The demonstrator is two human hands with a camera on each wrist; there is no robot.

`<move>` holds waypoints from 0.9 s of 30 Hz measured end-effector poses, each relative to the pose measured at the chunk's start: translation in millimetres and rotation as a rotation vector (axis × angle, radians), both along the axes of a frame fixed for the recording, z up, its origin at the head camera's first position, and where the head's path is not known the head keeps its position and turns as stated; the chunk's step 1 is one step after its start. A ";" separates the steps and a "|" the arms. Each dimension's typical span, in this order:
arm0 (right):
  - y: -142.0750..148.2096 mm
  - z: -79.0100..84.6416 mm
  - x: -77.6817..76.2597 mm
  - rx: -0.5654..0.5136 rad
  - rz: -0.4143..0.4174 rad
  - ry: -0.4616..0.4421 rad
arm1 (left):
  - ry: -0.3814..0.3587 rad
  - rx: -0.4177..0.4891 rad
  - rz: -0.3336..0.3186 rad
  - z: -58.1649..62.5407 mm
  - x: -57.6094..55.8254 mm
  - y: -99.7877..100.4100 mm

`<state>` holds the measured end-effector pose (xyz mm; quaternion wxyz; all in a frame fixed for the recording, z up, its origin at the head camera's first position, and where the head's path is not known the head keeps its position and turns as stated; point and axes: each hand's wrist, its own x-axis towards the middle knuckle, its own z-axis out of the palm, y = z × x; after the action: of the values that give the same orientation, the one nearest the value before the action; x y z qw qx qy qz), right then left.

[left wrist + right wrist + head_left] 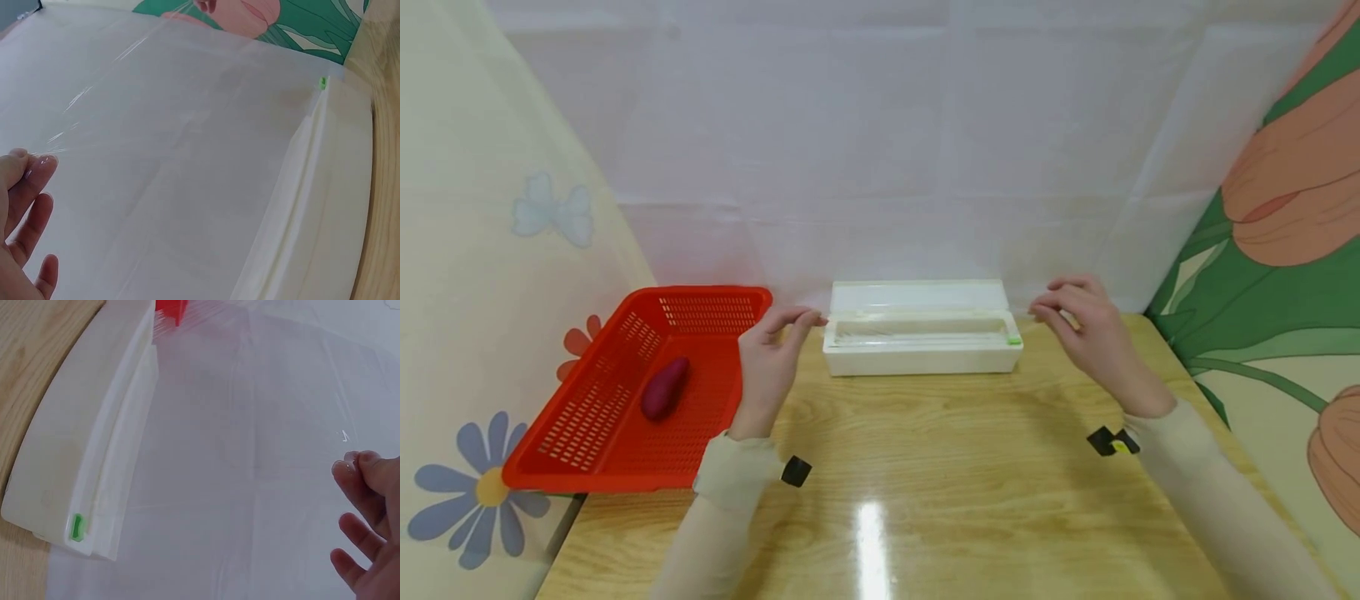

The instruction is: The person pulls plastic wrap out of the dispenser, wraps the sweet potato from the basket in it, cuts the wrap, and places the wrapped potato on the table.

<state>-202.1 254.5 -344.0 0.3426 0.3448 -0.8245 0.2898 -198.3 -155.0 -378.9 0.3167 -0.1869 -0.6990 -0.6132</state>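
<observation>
A white cling film dispenser box point(922, 361) stands at the back of the table with its lid raised. A clear sheet of cling film point(129, 48) stretches between the two hands, showing mostly by its shiny top edge. My left hand point(769, 367) pinches one corner between thumb and index finger, near the box's left end. The opposite corner is pinched by my right hand point(1093, 342), off the box's right end. A green piece point(1015, 341) sits at the box's right front corner. Where the film meets the box is hard to make out.
Left of the box, a red plastic basket point(617, 481) holds one long purple vegetable point(664, 389). The wooden table point(925, 467) reaches forward from the box. White sheeting point(895, 150) hangs behind, with flower-printed cloth point(1285, 275) at the right.
</observation>
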 end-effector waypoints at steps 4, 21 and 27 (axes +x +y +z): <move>-0.7 7.2 9.8 -0.017 0.048 0.043 | 0.024 -0.001 -0.017 5.7 10.9 -2.2; 1.2 27.9 55.3 -0.028 0.121 0.168 | 0.157 0.032 -0.164 24.3 53.3 -11.2; -1.9 34.6 72.4 -0.055 0.117 0.200 | 0.210 0.047 -0.198 29.1 64.4 -13.1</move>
<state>-129.7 252.6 -309.5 0.4150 0.4103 -0.7563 0.2957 -133.9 -168.1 -349.8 0.3302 -0.3108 -0.6256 -0.6348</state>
